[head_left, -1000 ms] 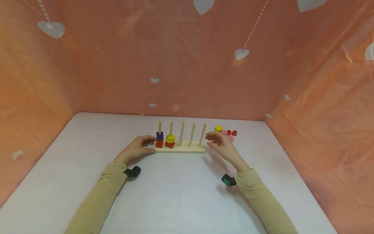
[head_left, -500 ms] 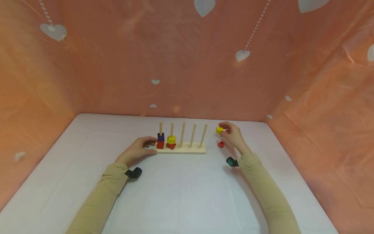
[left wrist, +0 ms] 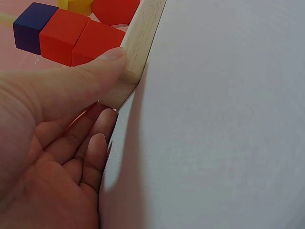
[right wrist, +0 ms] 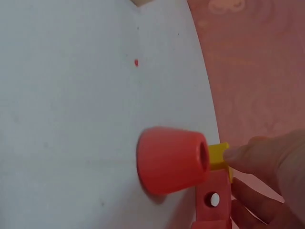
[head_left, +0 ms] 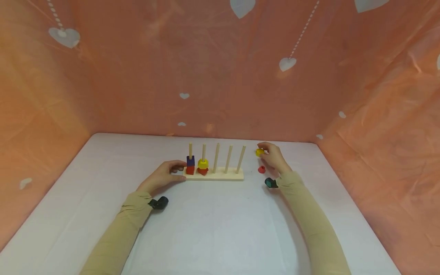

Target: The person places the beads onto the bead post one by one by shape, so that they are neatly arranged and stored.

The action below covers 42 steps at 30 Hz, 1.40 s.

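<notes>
My left hand (head_left: 161, 176) grips the left end of a wooden peg stand (head_left: 220, 176), thumb on its front edge in the left wrist view. On the first peg a dark blue cube bead (head_left: 190, 160) sits above red cube beads (left wrist: 64, 36). The second peg carries a yellow faceted bead (head_left: 203, 164) over a red bead (head_left: 203, 171); three pegs to the right are bare. Right of the stand, my right hand (head_left: 274, 156) pinches another yellow bead (right wrist: 218, 156), its fingers partly hidden. A red tapered bead (right wrist: 169, 160) stands close by on the table.
Red pieces (right wrist: 212, 195) with a hole showing lie beside the yellow bead, hidden by my right hand in the head view. A tiny red speck (right wrist: 136, 62) is on the white-covered table (head_left: 213, 229). An orange curtain (head_left: 220, 76) rises behind the back edge.
My right hand has moved right and back, from beside the last peg to the yellow bead, which its fingers now pinch. The left hand has stayed at the stand's end.
</notes>
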Each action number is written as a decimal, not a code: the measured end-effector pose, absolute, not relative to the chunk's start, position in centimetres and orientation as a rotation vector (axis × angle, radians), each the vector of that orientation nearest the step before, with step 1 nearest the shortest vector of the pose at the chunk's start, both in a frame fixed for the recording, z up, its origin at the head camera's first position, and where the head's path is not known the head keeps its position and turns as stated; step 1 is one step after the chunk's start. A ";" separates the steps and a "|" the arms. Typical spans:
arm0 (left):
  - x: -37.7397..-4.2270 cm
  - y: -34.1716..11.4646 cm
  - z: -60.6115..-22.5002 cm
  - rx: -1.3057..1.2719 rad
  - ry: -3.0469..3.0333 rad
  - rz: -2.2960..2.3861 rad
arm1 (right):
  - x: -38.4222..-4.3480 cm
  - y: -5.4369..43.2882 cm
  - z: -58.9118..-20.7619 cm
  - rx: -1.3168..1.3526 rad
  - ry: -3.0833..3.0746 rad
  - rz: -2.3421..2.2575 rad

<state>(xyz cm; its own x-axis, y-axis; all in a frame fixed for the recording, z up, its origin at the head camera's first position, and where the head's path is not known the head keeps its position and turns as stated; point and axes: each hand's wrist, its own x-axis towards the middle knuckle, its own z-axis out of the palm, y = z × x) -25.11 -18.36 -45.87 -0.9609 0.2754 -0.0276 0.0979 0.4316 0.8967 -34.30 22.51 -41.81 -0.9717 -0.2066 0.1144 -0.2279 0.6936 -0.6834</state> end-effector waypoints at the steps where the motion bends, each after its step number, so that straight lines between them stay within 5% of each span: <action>1: -25.1 -18.4 -45.8 0.336 2.508 1.555 | -34.4 22.5 -41.8 0.353 -2.874 1.179; 42: -25.1 -18.2 -45.7 0.284 2.501 1.547 | -34.5 22.9 -42.2 0.262 -2.912 1.248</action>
<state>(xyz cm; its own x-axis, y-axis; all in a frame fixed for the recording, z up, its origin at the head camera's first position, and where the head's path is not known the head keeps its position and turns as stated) -25.09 -18.17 -45.67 -0.9642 0.2588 -0.0580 0.0636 0.4380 0.8967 -34.49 22.88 -42.24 -0.9857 -0.1658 0.0305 -0.1365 0.6785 -0.7218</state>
